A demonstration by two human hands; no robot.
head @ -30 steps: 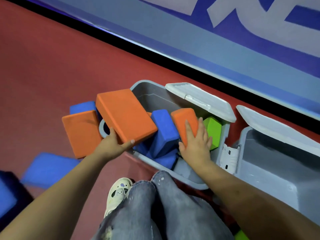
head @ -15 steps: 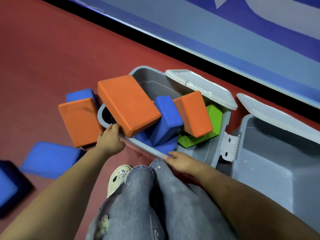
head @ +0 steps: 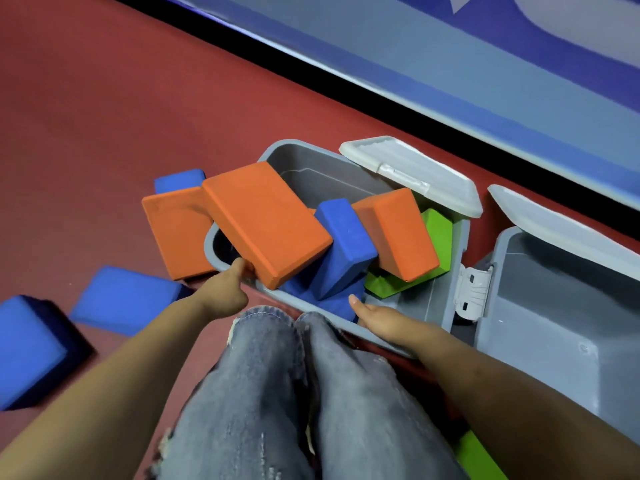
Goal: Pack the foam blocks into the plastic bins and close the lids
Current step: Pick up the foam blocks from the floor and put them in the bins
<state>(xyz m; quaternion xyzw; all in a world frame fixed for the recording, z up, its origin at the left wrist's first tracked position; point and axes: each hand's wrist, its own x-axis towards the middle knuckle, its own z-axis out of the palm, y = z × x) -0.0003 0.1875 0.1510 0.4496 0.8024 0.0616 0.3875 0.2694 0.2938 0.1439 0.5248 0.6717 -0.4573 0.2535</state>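
The left hand (head: 227,289) has its fingertips tucked under the big orange block (head: 266,223), so its grip cannot be read. That block also covers part of the grey bin's (head: 325,174) near rim. The blue block (head: 33,348) at the left edge is cut off and blurred. The second bin (head: 561,306) runs off the right edge. A green block (head: 476,459) is mostly hidden behind the right forearm at the bottom.
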